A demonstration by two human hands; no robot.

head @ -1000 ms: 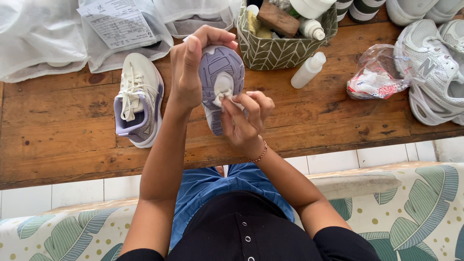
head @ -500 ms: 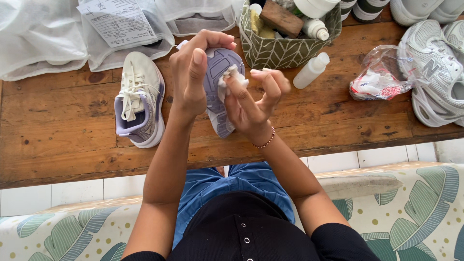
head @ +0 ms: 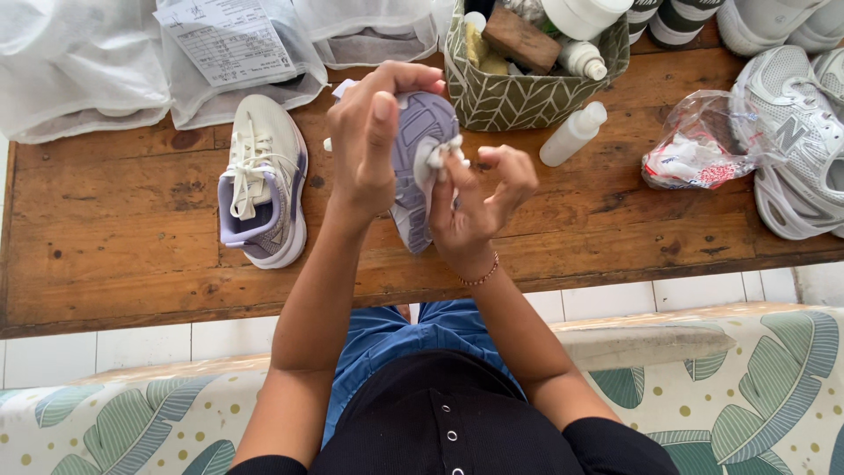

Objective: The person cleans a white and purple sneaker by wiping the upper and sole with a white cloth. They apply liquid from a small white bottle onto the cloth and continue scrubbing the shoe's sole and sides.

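Above the worktop (head: 132,220), between my two hands, I hold a lilac-soled shoe (head: 420,167) sole up, off the wood. My left hand (head: 374,141) is closed round its left side and toe end, thumb on the sole. My right hand (head: 475,198) sits just right of it, fingers part curled, pinching a small white cloth (head: 435,157) against the sole. Shoe's long axis runs away from me, heel end nearer my chest, slightly tilted. Both hands touch it; right does the wiping side. Matching shoe (head: 262,180) lies left on the wood, upright. Patterned basket (head: 527,84) and white bottle (head: 573,134) sit beyond, right.
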